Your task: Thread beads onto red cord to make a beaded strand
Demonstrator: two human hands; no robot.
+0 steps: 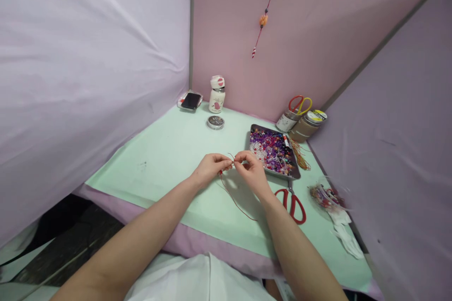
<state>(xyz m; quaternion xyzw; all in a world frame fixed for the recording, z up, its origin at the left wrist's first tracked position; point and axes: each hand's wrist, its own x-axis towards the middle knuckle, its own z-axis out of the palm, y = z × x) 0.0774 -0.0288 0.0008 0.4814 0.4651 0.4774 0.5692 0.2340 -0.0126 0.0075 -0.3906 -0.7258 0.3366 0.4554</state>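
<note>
step: seemingly fine two-handed work on the cord (231,196) | left hand (211,168), right hand (252,171): both pinched narrow on it, nearly meeting | cord: above the tabletop (169,150), near the tray (282,175), tail loose | next: likely calls for steady, precise control

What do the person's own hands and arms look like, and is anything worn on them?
The left hand and right hand wear no gloves. The left forearm and right forearm are uncovered, with no sleeve, watch or bracelet visible. A white garment shows between them.
</note>
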